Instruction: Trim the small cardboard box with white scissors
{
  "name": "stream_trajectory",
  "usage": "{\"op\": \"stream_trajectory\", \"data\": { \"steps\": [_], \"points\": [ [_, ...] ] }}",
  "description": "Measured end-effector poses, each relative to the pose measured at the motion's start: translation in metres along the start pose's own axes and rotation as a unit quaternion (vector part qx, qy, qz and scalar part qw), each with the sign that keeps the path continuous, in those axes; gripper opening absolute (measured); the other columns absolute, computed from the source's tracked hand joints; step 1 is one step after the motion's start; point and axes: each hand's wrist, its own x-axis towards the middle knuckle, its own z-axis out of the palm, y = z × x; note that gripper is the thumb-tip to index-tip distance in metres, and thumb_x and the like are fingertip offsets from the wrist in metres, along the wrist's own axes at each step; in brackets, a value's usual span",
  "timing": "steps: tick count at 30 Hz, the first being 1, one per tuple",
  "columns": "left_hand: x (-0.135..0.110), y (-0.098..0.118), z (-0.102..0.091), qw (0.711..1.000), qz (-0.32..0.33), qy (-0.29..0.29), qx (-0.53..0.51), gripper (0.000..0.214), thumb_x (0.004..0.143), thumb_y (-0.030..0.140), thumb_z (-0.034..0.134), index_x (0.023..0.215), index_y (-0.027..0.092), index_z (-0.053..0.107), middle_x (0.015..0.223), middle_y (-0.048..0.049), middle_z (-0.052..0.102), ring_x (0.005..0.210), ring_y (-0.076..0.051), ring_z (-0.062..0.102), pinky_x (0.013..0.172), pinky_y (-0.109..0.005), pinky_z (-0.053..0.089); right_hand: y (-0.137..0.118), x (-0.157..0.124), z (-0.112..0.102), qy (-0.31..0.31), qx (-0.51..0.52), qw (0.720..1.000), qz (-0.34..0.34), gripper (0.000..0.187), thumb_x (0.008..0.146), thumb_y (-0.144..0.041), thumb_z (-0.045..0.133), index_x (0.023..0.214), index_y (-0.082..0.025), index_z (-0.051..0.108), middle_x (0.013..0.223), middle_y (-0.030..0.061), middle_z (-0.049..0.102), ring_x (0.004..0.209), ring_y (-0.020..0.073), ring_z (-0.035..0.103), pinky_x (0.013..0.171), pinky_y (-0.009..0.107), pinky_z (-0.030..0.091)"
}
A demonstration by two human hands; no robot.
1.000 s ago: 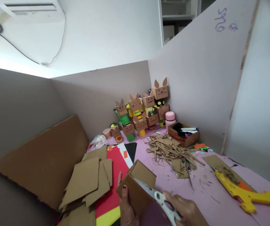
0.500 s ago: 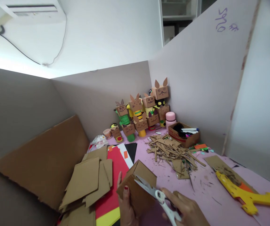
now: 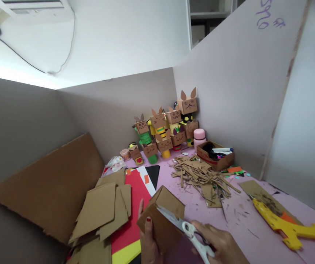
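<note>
My left hand [image 3: 149,238] is closed round the lower left side of a brown cardboard box [image 3: 165,223], thumb on the near face. The box is tilted, one corner up, in front of me above the table. My right hand [image 3: 220,240] grips the white handles of a pair of scissors [image 3: 190,233]. Their metal blades lie along the upper edge of the box's near face, tips pointing up and left. The blades look nearly closed. Part of the right fingers is hidden behind the handles.
Cardboard pieces [image 3: 99,205] and red paper [image 3: 134,205] lie left. Cardboard strips [image 3: 198,174] are heaped beyond the box. A yellow glue gun [image 3: 286,222] rests right. Box-headed animal figures [image 3: 160,124], a pink flask [image 3: 199,139] and an open carton [image 3: 215,157] stand at the back.
The scissor blades appear closer together than before. Both hands, the box and the scissors sit slightly further right in view, and the camera view has shifted a little.
</note>
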Motion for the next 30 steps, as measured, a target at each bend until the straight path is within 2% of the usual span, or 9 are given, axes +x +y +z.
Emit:
{"op": "stream_trajectory", "data": {
  "steps": [5, 9, 15, 22, 30],
  "points": [
    [0.000, -0.001, -0.002, 1.000, -0.006, -0.004, -0.001, 0.075, 0.072, 0.047, 0.065, 0.137, 0.040, 0.029, 0.102, -0.0010, 0.071, 0.091, -0.023, 0.066, 0.082, -0.037, 0.051, 0.003, -0.002, 0.003, -0.005, 0.020, 1.000, -0.006, 0.043, 0.080, -0.019, 0.059, 0.122, -0.014, 0.052, 0.088, 0.0075, 0.073, 0.078, 0.0185, 0.070, 0.069, 0.019, 0.052],
    [0.004, -0.002, -0.005, 1.000, -0.013, -0.003, -0.019, 0.073, 0.071, 0.046, 0.066, 0.136, 0.042, 0.032, 0.097, 0.0013, 0.071, 0.090, -0.023, 0.066, 0.082, -0.037, 0.051, 0.003, -0.001, 0.003, -0.004, 0.011, 1.000, -0.010, 0.044, 0.081, -0.019, 0.057, 0.125, -0.019, 0.051, 0.090, 0.0062, 0.073, 0.079, 0.0183, 0.069, 0.070, 0.019, 0.052],
    [0.013, -0.001, -0.013, 0.999, -0.007, 0.032, -0.025, 0.068, 0.070, 0.047, 0.068, 0.132, 0.039, 0.041, 0.096, 0.0011, 0.070, 0.090, -0.021, 0.065, 0.082, -0.034, 0.051, -0.006, 0.004, -0.005, -0.032, 0.000, 0.997, 0.066, 0.047, 0.080, -0.021, 0.055, 0.126, -0.017, 0.053, 0.084, 0.0068, 0.070, 0.075, 0.0197, 0.066, 0.067, 0.024, 0.052],
    [0.007, 0.001, -0.006, 1.000, 0.006, 0.009, -0.010, 0.067, 0.072, 0.046, 0.067, 0.133, 0.041, 0.038, 0.097, 0.0028, 0.071, 0.089, -0.020, 0.066, 0.086, -0.034, 0.049, -0.016, 0.012, -0.014, -0.073, 0.036, 0.990, 0.112, 0.053, 0.072, -0.025, 0.059, 0.125, -0.019, 0.055, 0.084, 0.0071, 0.069, 0.075, 0.0215, 0.065, 0.067, 0.027, 0.052],
    [0.004, -0.005, -0.006, 1.000, 0.013, -0.028, 0.001, 0.077, 0.072, 0.044, 0.066, 0.138, 0.038, 0.028, 0.097, -0.0002, 0.072, 0.094, -0.023, 0.065, 0.085, -0.035, 0.049, -0.013, 0.008, -0.011, -0.051, 0.005, 0.996, 0.074, 0.056, 0.073, -0.021, 0.059, 0.128, -0.020, 0.051, 0.088, 0.0072, 0.068, 0.077, 0.0213, 0.065, 0.067, 0.028, 0.052]
  ]
}}
